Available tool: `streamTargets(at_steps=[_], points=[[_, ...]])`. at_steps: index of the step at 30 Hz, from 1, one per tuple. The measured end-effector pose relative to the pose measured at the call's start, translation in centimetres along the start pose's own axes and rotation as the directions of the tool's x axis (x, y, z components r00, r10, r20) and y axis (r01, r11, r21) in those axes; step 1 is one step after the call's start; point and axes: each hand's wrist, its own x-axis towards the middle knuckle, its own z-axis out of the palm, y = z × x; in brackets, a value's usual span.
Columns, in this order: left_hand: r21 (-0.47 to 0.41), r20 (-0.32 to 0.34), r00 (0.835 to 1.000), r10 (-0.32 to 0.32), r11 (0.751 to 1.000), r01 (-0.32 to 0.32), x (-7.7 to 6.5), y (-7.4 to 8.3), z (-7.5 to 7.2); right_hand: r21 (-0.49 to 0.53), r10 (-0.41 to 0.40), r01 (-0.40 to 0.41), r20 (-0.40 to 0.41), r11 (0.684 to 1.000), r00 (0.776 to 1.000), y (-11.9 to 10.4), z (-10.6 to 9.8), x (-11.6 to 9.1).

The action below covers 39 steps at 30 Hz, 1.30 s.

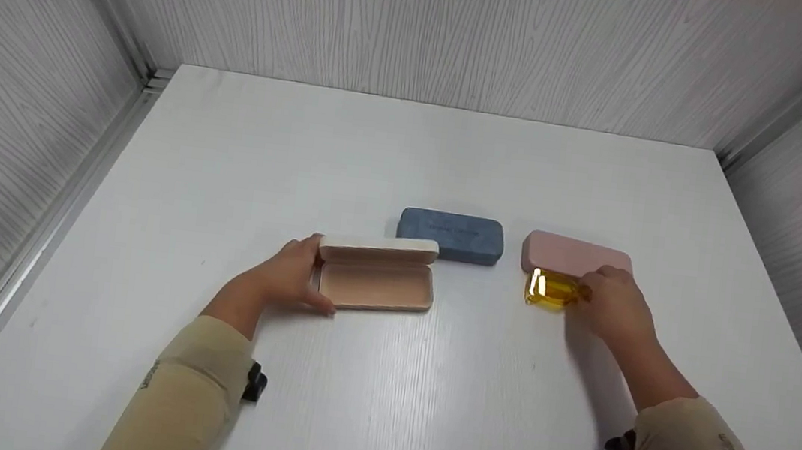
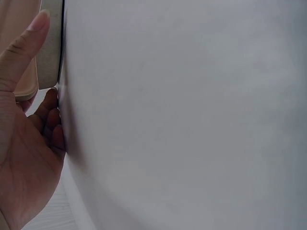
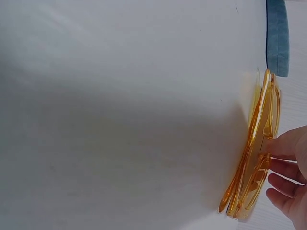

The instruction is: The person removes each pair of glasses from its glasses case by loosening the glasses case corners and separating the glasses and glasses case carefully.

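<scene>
A cream eyeglass case (image 1: 375, 288) lies on the white table with its lid raised, showing a bare pinkish-beige inside. My left hand (image 1: 287, 272) grips its left end, thumb at the front corner and fingers at the back. In the left wrist view the thumb lies along the case edge (image 2: 49, 62). Over on the right, my right hand (image 1: 619, 309) pinches a pair of amber see-through eyeglasses (image 1: 549, 289) just in front of the pink case. Seen from the right wrist, the eyeglasses (image 3: 259, 124) have their temples folded, and the fingertips are at the bridge.
A closed blue eyeglass case (image 1: 451, 235) sits behind the cream one, partly hidden by its lid. To its right is a closed pink case (image 1: 573, 255). Grey wood-grain panels (image 1: 423, 31) wall the table (image 1: 408, 158) at the back and both sides.
</scene>
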Motion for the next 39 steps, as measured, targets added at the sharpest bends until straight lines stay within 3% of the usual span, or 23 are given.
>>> streamTargets(at_steps=[18, 24, 32, 39], points=[[-0.009, 0.014, 1.0, -0.022, 1.0, 0.022, 0.0, 0.1, -0.1, -0.031, 0.007, -0.006, 0.03, 1.0, 1.0, -0.2, -1.3, 0.3], [-0.018, 0.01, 1.0, -0.019, 1.0, 0.019, 0.0, 0.0, 0.0, 0.022, 0.026, -0.026, 0.014, 0.999, 1.0, -0.8, -2.3, 0.7], [-0.023, 0.01, 1.0, -0.019, 1.0, 0.019, -0.2, 0.1, -0.1, 0.136, 0.025, -0.03, 0.04, 0.99, 0.999, -4.5, -3.4, 2.6], [0.001, 0.005, 1.0, 0.001, 1.0, -0.001, -0.3, 0.4, -0.1, 0.329, 0.015, -0.05, 0.109, 0.943, 0.994, -8.6, -2.6, 4.8]])
